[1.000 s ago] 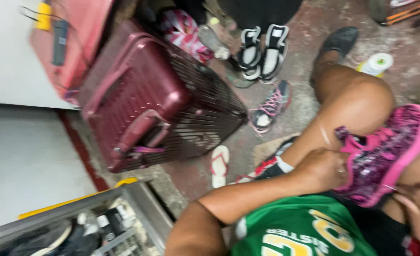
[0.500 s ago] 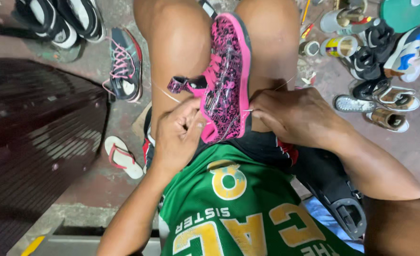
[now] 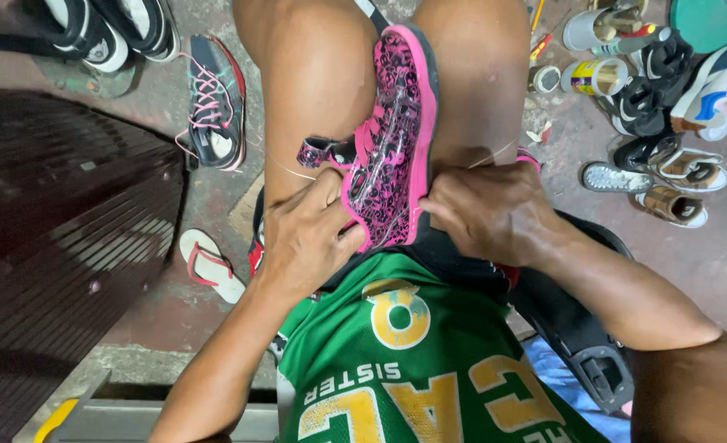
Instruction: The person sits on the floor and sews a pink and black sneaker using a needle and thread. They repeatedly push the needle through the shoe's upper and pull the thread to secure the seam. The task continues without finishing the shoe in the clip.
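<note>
Head view, straight down, close over lap.

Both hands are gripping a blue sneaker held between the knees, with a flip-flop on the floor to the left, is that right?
Not quite: the sneaker is pink, not blue, as the head view shows. The left hand and right hand do grip it between the knees, and a flip-flop lies on the floor to the left.

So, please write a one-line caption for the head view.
Both hands, left and right, grip a pink-and-black patterned sneaker wedged between the knees.
</note>
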### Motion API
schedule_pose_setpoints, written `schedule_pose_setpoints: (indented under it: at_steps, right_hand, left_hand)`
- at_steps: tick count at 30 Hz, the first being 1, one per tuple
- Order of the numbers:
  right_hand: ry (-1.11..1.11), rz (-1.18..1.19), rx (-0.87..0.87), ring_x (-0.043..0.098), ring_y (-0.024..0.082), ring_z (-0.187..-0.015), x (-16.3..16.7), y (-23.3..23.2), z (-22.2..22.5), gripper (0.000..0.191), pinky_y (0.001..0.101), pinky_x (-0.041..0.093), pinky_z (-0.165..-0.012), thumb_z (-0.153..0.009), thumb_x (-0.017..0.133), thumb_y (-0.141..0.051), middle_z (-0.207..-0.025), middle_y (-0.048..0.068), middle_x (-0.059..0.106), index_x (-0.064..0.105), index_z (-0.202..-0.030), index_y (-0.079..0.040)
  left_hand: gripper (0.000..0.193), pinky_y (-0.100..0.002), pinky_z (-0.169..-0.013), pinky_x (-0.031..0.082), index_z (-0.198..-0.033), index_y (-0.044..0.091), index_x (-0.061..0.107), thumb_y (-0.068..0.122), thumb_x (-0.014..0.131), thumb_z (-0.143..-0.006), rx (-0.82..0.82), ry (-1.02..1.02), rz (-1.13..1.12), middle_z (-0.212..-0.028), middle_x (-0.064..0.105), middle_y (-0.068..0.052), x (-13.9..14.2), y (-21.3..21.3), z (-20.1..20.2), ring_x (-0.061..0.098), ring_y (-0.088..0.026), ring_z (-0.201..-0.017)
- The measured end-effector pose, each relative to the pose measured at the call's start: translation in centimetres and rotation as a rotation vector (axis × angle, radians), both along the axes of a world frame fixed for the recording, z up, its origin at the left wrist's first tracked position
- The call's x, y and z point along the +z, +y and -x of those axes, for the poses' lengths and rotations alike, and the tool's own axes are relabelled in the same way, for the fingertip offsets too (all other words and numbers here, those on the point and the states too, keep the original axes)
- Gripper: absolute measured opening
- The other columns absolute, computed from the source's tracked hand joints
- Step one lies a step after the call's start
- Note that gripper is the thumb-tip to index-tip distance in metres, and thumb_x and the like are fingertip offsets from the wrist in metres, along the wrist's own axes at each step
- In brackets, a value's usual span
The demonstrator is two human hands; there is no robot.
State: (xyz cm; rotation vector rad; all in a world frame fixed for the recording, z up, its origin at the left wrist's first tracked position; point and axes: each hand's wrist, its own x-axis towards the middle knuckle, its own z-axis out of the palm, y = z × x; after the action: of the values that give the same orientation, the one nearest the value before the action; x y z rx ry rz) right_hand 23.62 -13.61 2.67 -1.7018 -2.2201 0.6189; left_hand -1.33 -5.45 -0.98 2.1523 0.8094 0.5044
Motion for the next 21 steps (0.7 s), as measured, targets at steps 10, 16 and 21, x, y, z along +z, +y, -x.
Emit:
schedule_pose_setpoints:
  at_steps: [10, 16, 21]
  right_hand:
    - [-0.104, 0.120, 0.104, 0.069, 0.029, -0.070, -0.1, 1.5, 0.5, 0.008, 0.0420, 0.052, -0.058, -0.085, 0.077, -0.016, -0.080, 0.007, 0.069, 0.071, -0.090, -0.015]
    - [0.132, 0.057, -0.105, 0.070, 0.029, -0.079, 0.3, 0.0, -2.0, 0.010, 0.0395, 0.054, -0.067, -0.088, 0.080, -0.018, -0.087, 0.006, 0.073, 0.074, -0.089, -0.009]
    - [0.219, 0.088, -0.140, 0.072, 0.027, -0.085, 0.5, -0.3, -2.5, 0.008, 0.0378, 0.057, -0.074, -0.091, 0.075, -0.015, -0.093, 0.007, 0.073, 0.072, -0.095, -0.008]
  left_hand:
    - [0.025, -0.037, -0.068, 0.054, -0.098, 0.006, 0.069, 0.015, 0.085, -0.079, 0.148, -0.104, 0.075, -0.096, 0.060, -0.008, 0.1, -0.3, 0.6, 0.066, -0.024, -0.076]
    - [0.022, -0.039, -0.073, 0.051, -0.107, 0.006, 0.069, 0.015, 0.082, -0.092, 0.592, 0.216, -0.054, -0.106, 0.059, -0.013, 4.1, 0.2, 4.0, 0.061, -0.028, -0.085]
    - [0.030, -0.038, -0.075, 0.054, -0.116, 0.005, 0.066, 0.016, 0.077, -0.090, 0.208, -0.073, -0.027, -0.118, 0.065, -0.012, 2.4, -1.6, 2.6, 0.066, -0.029, -0.095]
